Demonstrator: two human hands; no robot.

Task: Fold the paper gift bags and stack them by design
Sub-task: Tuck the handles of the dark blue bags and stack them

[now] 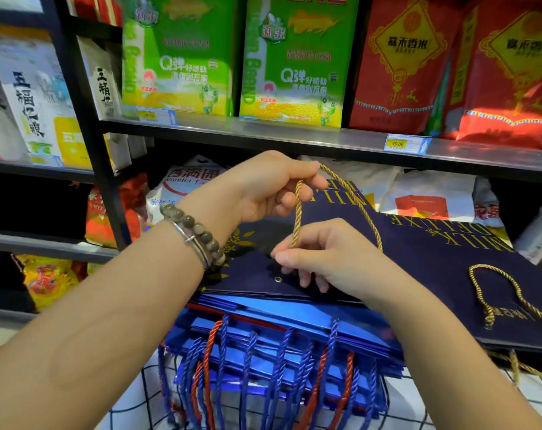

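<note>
A navy paper gift bag (418,252) with gold lettering lies flat on top of a pile. Its gold rope handle (297,212) loops up from the bag. My left hand (263,187), with a bead bracelet at the wrist, pinches the top of that loop. My right hand (322,256) rests on the bag and holds the handle's lower end between thumb and fingers near a metal eyelet (278,279). A second gold handle (493,293) lies on a navy bag to the right. Beneath are several bright blue bags (288,346) with blue and red rope handles hanging toward me.
The pile sits on a white cloth with a dark grid (158,398). Behind stands a dark metal shelf (294,135) with green rice boxes (176,54) and red rice bags (400,63). More sacks (428,197) lie on the lower shelf behind the bags.
</note>
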